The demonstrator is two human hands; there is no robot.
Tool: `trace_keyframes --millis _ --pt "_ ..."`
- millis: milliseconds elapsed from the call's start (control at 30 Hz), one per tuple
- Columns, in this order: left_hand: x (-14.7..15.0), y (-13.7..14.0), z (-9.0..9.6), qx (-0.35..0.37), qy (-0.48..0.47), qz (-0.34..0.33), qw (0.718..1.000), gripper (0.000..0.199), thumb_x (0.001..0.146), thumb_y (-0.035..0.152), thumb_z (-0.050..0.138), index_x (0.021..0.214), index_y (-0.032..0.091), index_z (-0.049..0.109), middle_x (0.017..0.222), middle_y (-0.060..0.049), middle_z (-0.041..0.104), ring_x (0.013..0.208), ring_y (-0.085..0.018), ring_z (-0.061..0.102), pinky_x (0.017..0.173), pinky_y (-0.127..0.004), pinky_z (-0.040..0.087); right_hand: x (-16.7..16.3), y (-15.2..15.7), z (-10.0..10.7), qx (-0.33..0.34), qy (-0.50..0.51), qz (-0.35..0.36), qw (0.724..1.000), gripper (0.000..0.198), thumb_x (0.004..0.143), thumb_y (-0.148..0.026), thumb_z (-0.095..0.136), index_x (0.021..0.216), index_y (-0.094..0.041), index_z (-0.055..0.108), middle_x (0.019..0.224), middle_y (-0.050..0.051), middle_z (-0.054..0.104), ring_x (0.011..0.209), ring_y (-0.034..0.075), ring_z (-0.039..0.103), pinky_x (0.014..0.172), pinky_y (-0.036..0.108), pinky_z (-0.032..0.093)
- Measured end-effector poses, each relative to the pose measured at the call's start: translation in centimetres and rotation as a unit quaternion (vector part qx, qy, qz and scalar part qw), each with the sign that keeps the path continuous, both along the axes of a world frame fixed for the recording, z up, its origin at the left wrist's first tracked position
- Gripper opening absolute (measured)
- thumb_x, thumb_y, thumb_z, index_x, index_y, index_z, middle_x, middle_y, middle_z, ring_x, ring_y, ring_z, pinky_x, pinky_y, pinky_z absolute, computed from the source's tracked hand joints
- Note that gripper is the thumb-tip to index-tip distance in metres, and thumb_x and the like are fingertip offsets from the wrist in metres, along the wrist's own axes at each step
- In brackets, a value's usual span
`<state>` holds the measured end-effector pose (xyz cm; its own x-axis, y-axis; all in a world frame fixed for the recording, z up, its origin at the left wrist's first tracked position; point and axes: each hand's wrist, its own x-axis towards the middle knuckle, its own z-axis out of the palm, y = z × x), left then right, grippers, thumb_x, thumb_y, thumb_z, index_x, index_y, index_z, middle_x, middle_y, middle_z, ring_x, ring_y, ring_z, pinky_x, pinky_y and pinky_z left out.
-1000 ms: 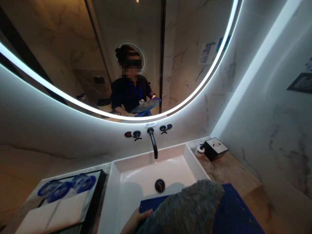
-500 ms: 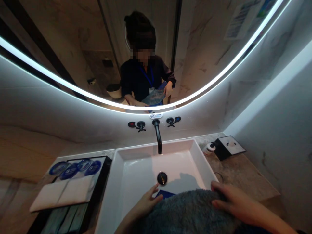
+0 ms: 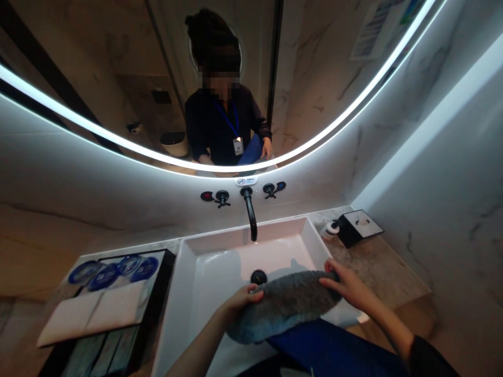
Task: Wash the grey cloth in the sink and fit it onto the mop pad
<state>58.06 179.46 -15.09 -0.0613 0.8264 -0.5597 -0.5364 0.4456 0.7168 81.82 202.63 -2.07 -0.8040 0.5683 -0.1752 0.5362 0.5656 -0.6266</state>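
Note:
A grey, fluffy cloth is stretched between my hands over the front of the white sink. My left hand is closed on its upper left edge, thumb on top. At the upper right corner, my right hand pinches the cloth between thumb and fingers. A blue cloth lies below the grey one, close to my body and under my right forearm; what holds it is hidden. Just beyond the grey cloth shows the dark drain.
A black spout reaches over the basin between two cross handles. On the left stands a black tray with blue round packets and folded white towels. A pump bottle and tissue box stand right. A lit mirror hangs above.
The grey cloth has been lifted and drawn out between both hands. My left hand, spread before, has closed on its edge. More of the blue cloth shows beneath.

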Motion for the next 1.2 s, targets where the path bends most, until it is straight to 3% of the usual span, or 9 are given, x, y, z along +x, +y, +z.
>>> trace_keyframes --millis 133,233,333,433,567,767,867,1067,1200 --pt "-0.9 1.5 -0.3 -0.032 -0.024 -0.098 0.994 0.053 0.066 0.067 0.067 0.081 0.017 0.071 0.081 -0.006 0.074 0.083 -0.023 0.067 0.083 -0.034 0.049 2.5 0.6 -0.6 -0.037 -0.030 -0.007 0.999 0.023 0.074 -0.040 0.060 0.085 -0.022 0.050 0.076 -0.001 0.059 0.076 0.020 0.057 0.067 0.030 0.041" --pt "-2.5 2.0 0.9 -0.048 0.010 -0.140 0.989 0.034 0.056 0.043 0.083 0.074 0.017 0.073 0.069 -0.002 0.072 0.065 -0.018 0.064 0.067 -0.028 0.048 3.3 0.1 -0.7 -0.070 -0.104 -0.002 0.992 0.032 0.062 -0.022 0.062 0.094 -0.021 0.059 0.086 0.003 0.067 0.083 0.022 0.062 0.069 0.029 0.044" --pt "-4.1 2.6 2.3 -0.057 0.092 -0.195 0.975 0.027 0.049 0.024 0.083 0.074 0.018 0.074 0.068 0.000 0.071 0.062 -0.017 0.061 0.059 -0.025 0.045 3.3 -0.3 -0.9 0.000 -0.166 -0.053 0.985 0.024 0.062 -0.027 0.063 0.085 -0.019 0.067 0.087 0.010 0.071 0.087 0.029 0.065 0.074 0.034 0.045" --pt "-5.5 3.9 3.9 -0.061 0.172 -0.203 0.962 0.024 0.050 0.018 0.075 0.074 0.018 0.073 0.068 0.001 0.070 0.064 -0.017 0.061 0.057 -0.025 0.043 3.1 -0.6 -0.5 0.029 -0.085 -0.125 0.988 0.028 0.069 -0.043 0.059 0.081 -0.018 0.068 0.087 0.012 0.071 0.088 0.032 0.065 0.076 0.039 0.046" --pt "-6.8 5.8 5.7 0.040 0.175 -0.123 0.976 0.045 0.048 0.012 0.070 0.092 0.018 0.068 0.075 0.003 0.067 0.069 -0.014 0.058 0.060 -0.022 0.043 2.7 -1.0 1.2 -0.092 0.116 -0.170 0.974 0.030 0.063 -0.046 0.064 0.079 -0.021 0.060 0.082 0.005 0.069 0.081 0.025 0.064 0.072 0.033 0.049" --pt "-8.3 7.0 7.2 0.075 0.183 -0.165 0.966 0.047 0.058 0.033 0.077 0.099 0.016 0.064 0.088 -0.003 0.068 0.081 -0.020 0.060 0.068 -0.026 0.045 2.7 -1.0 3.3 -0.090 0.141 -0.300 0.939 0.030 0.059 -0.046 0.066 0.075 -0.024 0.052 0.060 -0.005 0.055 0.060 0.018 0.055 0.055 0.027 0.043" --pt "-8.9 6.7 6.6 0.021 0.218 -0.158 0.963 0.051 0.063 0.048 0.076 0.102 0.019 0.062 0.107 -0.005 0.065 0.108 -0.025 0.055 0.087 -0.030 0.043 3.3 -1.0 3.6 -0.109 0.119 -0.338 0.927 0.037 0.060 -0.048 0.066 0.085 -0.023 0.058 0.069 -0.002 0.063 0.069 0.021 0.061 0.062 0.031 0.047" --pt "-8.8 5.7 1.8 -0.076 0.283 -0.213 0.932 0.067 0.045 0.031 0.084 0.107 0.022 0.061 0.083 0.001 0.065 0.081 -0.022 0.062 0.069 -0.030 0.047 4.3 -2.7 3.9 -0.310 0.116 -0.333 0.883 0.062 0.066 -0.049 0.071 0.120 -0.024 0.055 0.095 0.004 0.073 0.090 0.027 0.068 0.080 0.037 0.054" --pt "-7.9 4.9 -0.5 -0.122 0.290 -0.247 0.917 0.037 0.039 0.036 0.088 0.062 0.017 0.066 0.053 0.001 0.058 0.067 -0.025 0.060 0.064 -0.033 0.046 4.6 -4.3 5.0 -0.423 0.117 -0.290 0.850 0.061 0.071 -0.049 0.070 0.126 -0.024 0.056 0.116 0.007 0.070 0.107 0.028 0.065 0.092 0.038 0.053"
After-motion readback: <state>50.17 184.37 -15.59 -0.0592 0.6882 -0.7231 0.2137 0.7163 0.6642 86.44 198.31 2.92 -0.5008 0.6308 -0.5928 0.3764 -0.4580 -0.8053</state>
